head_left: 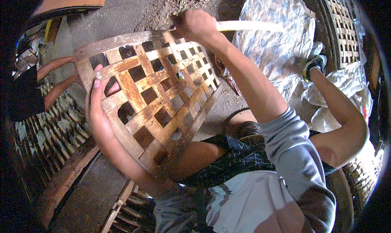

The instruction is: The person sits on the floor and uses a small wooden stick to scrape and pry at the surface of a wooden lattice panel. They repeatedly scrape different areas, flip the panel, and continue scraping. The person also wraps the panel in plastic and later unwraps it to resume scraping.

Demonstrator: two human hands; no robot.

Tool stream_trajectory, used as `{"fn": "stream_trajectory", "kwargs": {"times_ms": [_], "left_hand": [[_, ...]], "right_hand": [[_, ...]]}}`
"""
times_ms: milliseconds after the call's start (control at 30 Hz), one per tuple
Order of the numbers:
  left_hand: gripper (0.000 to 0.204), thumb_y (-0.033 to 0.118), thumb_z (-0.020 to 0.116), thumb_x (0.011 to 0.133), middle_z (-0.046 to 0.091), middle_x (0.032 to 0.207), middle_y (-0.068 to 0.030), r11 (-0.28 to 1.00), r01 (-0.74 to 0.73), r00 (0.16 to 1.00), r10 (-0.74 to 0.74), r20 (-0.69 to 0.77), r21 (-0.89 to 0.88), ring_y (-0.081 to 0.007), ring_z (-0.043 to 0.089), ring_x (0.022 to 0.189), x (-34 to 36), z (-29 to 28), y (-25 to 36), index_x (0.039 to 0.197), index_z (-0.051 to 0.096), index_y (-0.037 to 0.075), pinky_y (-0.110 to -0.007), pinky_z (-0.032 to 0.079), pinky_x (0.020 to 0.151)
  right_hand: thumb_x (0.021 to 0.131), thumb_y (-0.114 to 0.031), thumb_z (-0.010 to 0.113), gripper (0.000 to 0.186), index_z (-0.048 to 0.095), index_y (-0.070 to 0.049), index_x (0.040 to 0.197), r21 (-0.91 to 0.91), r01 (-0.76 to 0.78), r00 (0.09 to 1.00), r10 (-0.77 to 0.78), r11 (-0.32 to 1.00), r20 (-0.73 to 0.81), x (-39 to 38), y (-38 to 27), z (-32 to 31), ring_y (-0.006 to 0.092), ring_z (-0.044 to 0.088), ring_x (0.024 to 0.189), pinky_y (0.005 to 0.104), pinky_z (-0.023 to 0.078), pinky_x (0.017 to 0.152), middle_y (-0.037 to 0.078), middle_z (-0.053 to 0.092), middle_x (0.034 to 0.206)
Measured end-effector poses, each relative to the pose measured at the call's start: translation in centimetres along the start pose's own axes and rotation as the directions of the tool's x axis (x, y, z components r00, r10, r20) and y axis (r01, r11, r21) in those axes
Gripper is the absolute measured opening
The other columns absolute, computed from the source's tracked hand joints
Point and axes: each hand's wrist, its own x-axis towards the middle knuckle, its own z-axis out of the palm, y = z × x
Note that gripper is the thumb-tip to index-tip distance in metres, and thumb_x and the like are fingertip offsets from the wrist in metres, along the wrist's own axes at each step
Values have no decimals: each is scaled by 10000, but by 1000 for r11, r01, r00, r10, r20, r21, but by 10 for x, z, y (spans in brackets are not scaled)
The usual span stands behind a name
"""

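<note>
A woven lattice panel (152, 76) of flat, brown-stained strips sits tilted in front of me, set in a worn wooden frame (118, 40). My left hand (100, 107) is closed around the frame's left side, with fingertips poking through the lattice openings. At the frame's far edge my right hand (198, 26) makes a fist around a long pale stick (250, 26), which juts out to the right. Something dark shows at the fist's left side, too unclear to name. The panel's lower edge lies by my thigh.
Another person's forearms (57, 68) reach in at the left, beside the frame. Crumpled plastic sheeting (275, 41) covers floor at the right, near a second lattice panel (346, 29) and my sandalled foot (315, 64). Debris (171, 5) lies beyond. Slatted pieces (51, 131) are at the left.
</note>
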Motion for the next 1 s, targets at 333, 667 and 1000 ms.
{"fn": "stream_trajectory", "kwargs": {"times_ms": [333,667,1000], "left_hand": [[627,401,516,1017,574,1414,-146,999,37,998,-39,53,32,-226,675,1120,-3,7,6,1526,397,56,-159,524,589],[561,268,534,1023,542,1426,-198,992,40,994,-28,107,-116,-317,600,1217,-8,4,14,1532,396,76,-438,524,993],[621,293,518,1031,445,1518,-214,953,48,998,-30,64,-298,-395,516,1327,-19,2,-22,1577,297,95,-506,473,1061]], "right_hand": [[897,-722,538,643,588,-306,1384,-47,-1,968,13,999,251,-3,11,-11,347,713,1029,497,558,877,132,736,1059],[944,-462,607,411,716,-180,1222,-541,129,868,169,831,467,-60,86,-55,319,705,1089,466,574,883,99,738,1137],[909,-843,297,953,760,-10,891,-624,-177,521,611,761,596,-134,176,-120,276,746,716,406,586,813,178,747,847]]}}
